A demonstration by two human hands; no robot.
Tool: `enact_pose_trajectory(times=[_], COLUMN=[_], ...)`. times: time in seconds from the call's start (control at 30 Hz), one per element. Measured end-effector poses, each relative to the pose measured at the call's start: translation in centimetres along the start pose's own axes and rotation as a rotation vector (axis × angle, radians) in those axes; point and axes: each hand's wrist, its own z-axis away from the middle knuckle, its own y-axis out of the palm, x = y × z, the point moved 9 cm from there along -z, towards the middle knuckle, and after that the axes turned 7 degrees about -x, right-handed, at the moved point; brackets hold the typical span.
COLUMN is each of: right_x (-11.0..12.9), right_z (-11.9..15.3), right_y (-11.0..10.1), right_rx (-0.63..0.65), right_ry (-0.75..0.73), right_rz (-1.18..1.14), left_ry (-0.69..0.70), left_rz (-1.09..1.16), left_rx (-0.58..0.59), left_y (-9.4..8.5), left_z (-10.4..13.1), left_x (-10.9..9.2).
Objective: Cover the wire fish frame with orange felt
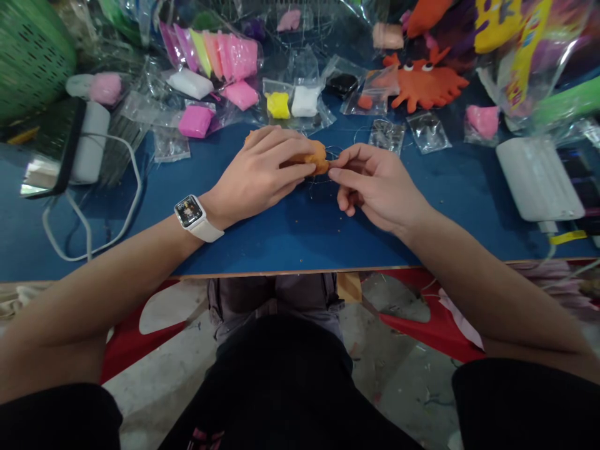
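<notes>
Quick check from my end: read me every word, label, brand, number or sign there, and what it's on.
No complete text is readable.
Yellow packaging, top right: lettering, possibly a "K", too blurred to confirm.
Watch: nothing readable on the small screen.
Black shirt: pink print at the picture's bottom edge, unreadable.

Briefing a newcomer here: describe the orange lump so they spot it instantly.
On the blue table, find the left hand, with a white watch at its wrist. The orange lump sits under its fingers, the right hand at its right end. Its yellower orange sets it apart from the redder crab with white eyes farther back.
</notes>
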Motion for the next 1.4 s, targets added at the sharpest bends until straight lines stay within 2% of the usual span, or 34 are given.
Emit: enact_pose_trajectory(times=[0.17, 0.33, 0.53, 0.93, 1.13, 1.4], right_x=[0.1, 0.1, 0.4, 1.0, 0.4, 0.7], right_z=[-0.3, -0.6, -0.4, 0.2, 0.0, -0.2], right_y=[0.2, 0.2, 0.4, 1.2, 1.3, 1.3], right_rx=[-0.014, -0.023, -0.064, -0.027, -0.023, -0.03], right_ry=[-0.046, -0.031, -0.02, -0.094, -0.047, -0.085], right_rz=[0.009, 0.012, 0.051, 0.129, 0.076, 0.117], left_ry=[0.035, 0.034, 0.008, 0.01, 0.006, -0.02], left_rz=[-0.005, -0.025, -0.015, 0.005, 0.007, -0.011], left_rx=[0.041, 0.073, 0.064, 0.025, 0.031, 0.011], left_y=[0.4, 1.0, 1.3, 1.3, 1.0, 1.2], left_z=[-0.2, -0.4, -1.0, -1.0, -1.1, -0.7], left_x=[0.2, 0.2, -0.3, -0.4, -0.7, -0.5])
